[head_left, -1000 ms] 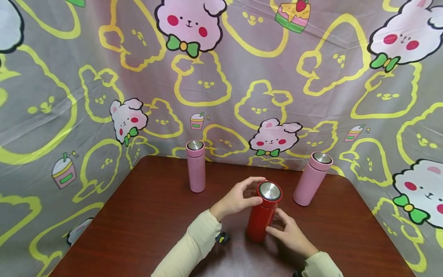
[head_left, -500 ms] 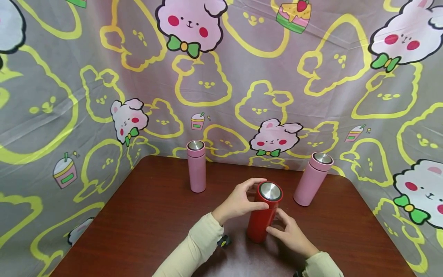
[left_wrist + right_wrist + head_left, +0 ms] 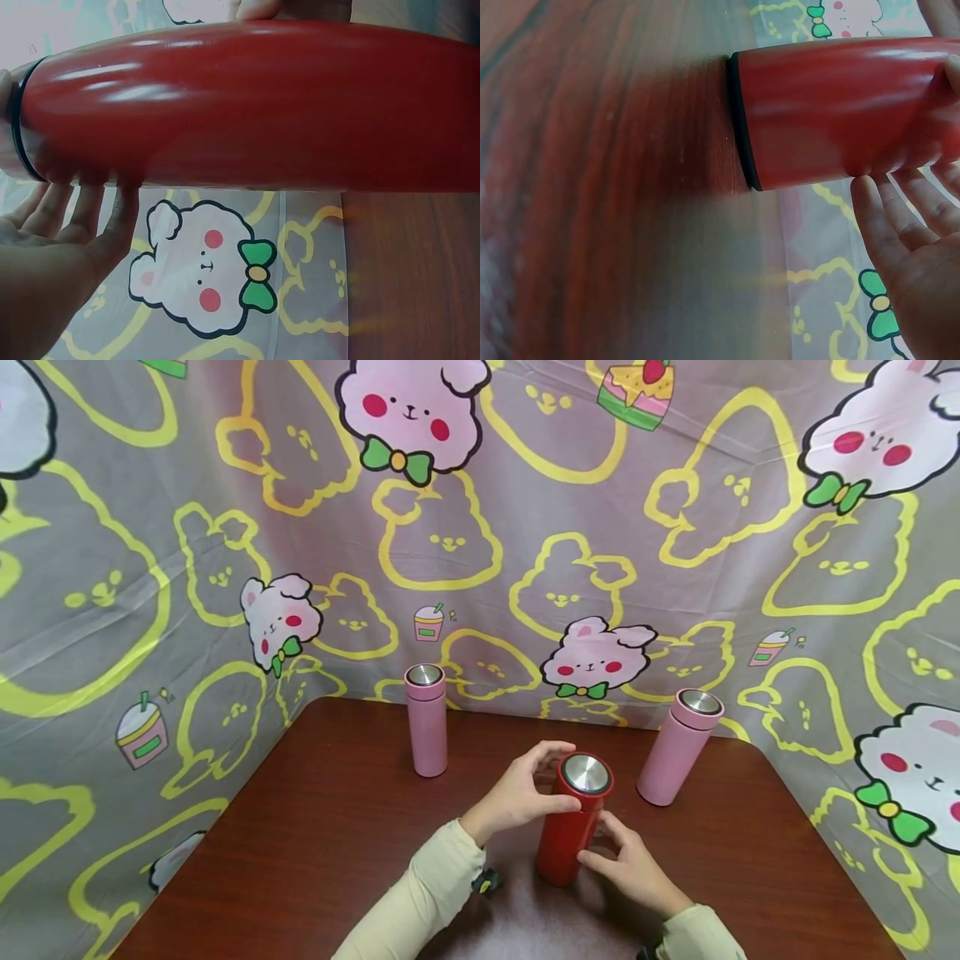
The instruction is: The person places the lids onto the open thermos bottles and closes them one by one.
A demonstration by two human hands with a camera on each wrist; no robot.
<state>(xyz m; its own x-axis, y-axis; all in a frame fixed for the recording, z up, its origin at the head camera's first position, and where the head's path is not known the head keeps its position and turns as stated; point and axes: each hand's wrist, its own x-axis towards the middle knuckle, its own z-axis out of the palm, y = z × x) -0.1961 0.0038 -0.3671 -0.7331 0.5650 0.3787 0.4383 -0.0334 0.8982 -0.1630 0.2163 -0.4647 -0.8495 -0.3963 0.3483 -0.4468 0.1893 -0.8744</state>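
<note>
A red thermos flask [image 3: 562,843] with a silver disc on its lid [image 3: 586,774] stands on the table, leaning slightly to the right in the head view. My left hand [image 3: 513,793] grips it near the top, thumb across the front and fingers behind. Lower down, on the right side, my right hand [image 3: 633,870] holds the body between thumb and fingers. Close up in the left wrist view, fingers [image 3: 86,214] touch the red wall [image 3: 247,112] beside the lid seam. The right wrist view shows the flask's black base ring [image 3: 742,124] against the wood and fingertips [image 3: 864,191] on the body.
Two pink thermos flasks stand farther back, one at left [image 3: 427,727] and one at right [image 3: 675,752]. The brown wooden table [image 3: 322,827] ends at a patterned cloth backdrop [image 3: 480,610] with cartoon rabbits, which also runs along both sides.
Over the last second, my left thumb has slid a little right and down across the front of the red thermos flask. The right hand and both pink flasks stay where they were.
</note>
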